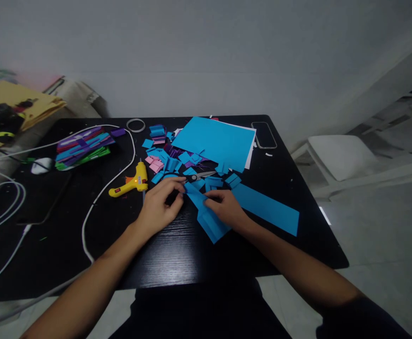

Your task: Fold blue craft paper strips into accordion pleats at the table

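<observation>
A creased strip of blue paper lies slantwise between my hands over the black table. My left hand pinches its far end between thumb and fingers. Along its right edge, my right hand grips the strip with fingers closed. Just beyond my hands is a pair of scissors, partly covered by cut blue paper pieces. A second blue strip lies flat, partly under my right forearm. Small pink pieces sit left of the blue ones.
A yellow glue gun lies left of my left hand, near a white cable crossing the table. Blue sheets and a phone are at the back right. Bundled coloured paper and a white mouse are leftward.
</observation>
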Action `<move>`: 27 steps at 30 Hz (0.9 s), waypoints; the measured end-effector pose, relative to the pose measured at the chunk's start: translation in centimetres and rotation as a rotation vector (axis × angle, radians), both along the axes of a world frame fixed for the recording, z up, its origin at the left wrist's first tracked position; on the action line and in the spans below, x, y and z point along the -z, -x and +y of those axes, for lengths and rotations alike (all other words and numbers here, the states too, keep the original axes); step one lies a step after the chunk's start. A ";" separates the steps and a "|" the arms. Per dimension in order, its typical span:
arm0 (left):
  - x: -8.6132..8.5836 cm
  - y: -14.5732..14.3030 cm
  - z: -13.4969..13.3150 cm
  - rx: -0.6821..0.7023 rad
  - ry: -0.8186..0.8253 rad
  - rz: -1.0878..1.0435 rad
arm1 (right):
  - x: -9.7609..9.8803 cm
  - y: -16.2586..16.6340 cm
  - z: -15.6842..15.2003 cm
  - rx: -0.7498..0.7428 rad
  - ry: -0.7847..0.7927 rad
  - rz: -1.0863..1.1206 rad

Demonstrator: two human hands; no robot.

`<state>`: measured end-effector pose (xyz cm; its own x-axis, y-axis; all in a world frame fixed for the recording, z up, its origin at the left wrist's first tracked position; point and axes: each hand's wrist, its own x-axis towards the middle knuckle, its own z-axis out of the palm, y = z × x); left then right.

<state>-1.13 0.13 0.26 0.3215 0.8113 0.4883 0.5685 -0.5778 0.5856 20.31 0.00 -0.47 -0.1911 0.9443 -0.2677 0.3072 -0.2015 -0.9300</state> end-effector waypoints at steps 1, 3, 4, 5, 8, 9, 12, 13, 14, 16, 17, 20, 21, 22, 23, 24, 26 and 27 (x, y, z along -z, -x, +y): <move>0.0 0.0 0.0 0.009 0.011 0.004 | 0.1 0.1 0.0 -0.011 -0.023 -0.014; 0.0 0.1 0.0 0.025 0.029 0.014 | 0.2 0.1 -0.1 -0.033 -0.056 -0.027; 0.0 0.1 0.0 0.033 0.035 0.019 | 0.3 0.2 -0.2 -0.040 -0.066 -0.020; 0.1 0.1 0.0 0.041 0.041 0.024 | 0.5 0.2 -0.2 -0.042 -0.071 -0.001; 0.1 0.2 0.0 0.054 0.058 -0.004 | 0.9 0.3 -0.4 -0.034 -0.081 0.100; 0.2 0.2 0.1 0.053 0.073 -0.038 | 1.1 0.3 -0.4 -0.032 -0.085 0.137; 0.1 0.3 0.1 0.039 0.163 -0.200 | 1.4 0.4 -0.6 -0.066 -0.116 0.242; 0.1 0.2 0.1 0.033 0.196 -0.255 | 1.5 0.4 -0.7 -0.082 -0.138 0.271; 0.1 0.2 0.2 0.027 0.224 -0.304 | 1.5 0.4 -0.9 -0.099 -0.163 0.291; 0.1 0.2 0.3 0.018 0.268 -0.380 | 1.4 0.5 -1.3 -0.133 -0.216 0.300; 0.0 0.1 0.3 0.014 0.285 -0.408 | 1.4 0.4 -1.5 -0.152 -0.241 0.288; -0.1 0.0 0.3 0.008 0.315 -0.468 | 1.0 0.3 -1.8 -0.238 -0.324 0.207; -0.1 0.0 0.3 0.006 0.315 -0.477 | 0.9 0.3 -1.8 -0.269 -0.350 0.176; -0.1 0.0 0.3 0.003 0.308 -0.481 | 0.8 0.2 -1.7 -0.298 -0.372 0.146; -0.1 -0.1 0.2 -0.001 0.294 -0.478 | 0.7 0.2 -1.6 -0.322 -0.390 0.122; -0.1 -0.1 0.1 -0.005 0.275 -0.467 | 0.6 0.2 -1.5 -0.338 -0.409 0.101; 0.0 -0.3 0.0 -0.010 0.226 -0.430 | 0.5 0.2 -1.3 -0.349 -0.457 0.077; 0.0 -0.4 -0.1 -0.011 0.199 -0.409 | 0.4 0.2 -1.2 -0.348 -0.479 0.072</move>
<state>-0.78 0.05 0.27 0.1255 0.9045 0.4076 0.2727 -0.4265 0.8624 20.16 -1.22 -0.84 -0.5130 0.8353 0.1977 0.2128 0.3469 -0.9135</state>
